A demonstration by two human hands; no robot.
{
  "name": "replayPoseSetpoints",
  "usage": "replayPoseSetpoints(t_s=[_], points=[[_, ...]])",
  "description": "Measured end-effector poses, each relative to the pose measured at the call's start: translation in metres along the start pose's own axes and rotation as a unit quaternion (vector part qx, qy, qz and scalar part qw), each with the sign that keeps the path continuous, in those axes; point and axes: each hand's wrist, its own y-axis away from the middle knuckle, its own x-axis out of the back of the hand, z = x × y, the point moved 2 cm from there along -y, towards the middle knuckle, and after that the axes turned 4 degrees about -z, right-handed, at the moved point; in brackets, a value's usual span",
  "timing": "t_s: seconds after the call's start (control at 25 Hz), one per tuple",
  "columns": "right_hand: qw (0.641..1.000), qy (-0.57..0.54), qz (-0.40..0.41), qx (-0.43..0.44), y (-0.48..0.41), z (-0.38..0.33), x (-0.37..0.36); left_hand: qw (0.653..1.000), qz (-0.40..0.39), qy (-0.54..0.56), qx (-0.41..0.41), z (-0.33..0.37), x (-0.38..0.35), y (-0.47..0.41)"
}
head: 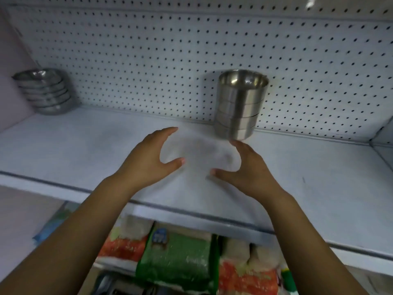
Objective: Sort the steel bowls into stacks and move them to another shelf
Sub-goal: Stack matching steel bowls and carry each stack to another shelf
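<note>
Motion blur smears the packets point(176, 254) under the shelf point(85, 150), so you cannot read their labels, and your forearms run off the bottom edge. You have two stacks on that white shelf: a tall stack of steel bowls point(239, 107) against the pegboard point(148, 60), about five high, and a wider stack of about six point(45, 92) in the far left corner. Your left hand point(146, 158) and right hand point(244, 167) hover over the shelf with fingers spread and curved, holding nothing, the right fingertips just beside the tall stack's base
</note>
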Motion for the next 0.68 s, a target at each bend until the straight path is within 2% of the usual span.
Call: replayPoseSetpoints(t_s=[0.2, 0.4, 0.56, 0.68], points=[[0.992, -0.030, -0.100, 0.073, 0.049, -0.067, -0.053, 0.992, 0.068, 0.029, 0.104, -0.030, 0.023, 0.135], [0.964, -0.065, -0.206, 0.156, 0.106, -0.152, -0.139, 0.962, 0.139, 0.032, 0.232, -0.050, 0.058, 0.302], [0.924, -0.062, -0.297, 0.233, 0.160, -0.213, -0.224, 0.914, 0.185, -0.003, 0.360, -0.057, 0.079, 0.441], [0.878, -0.061, -0.383, 0.281, 0.202, -0.257, -0.280, 0.870, 0.224, -0.032, 0.437, -0.056, 0.087, 0.535]])
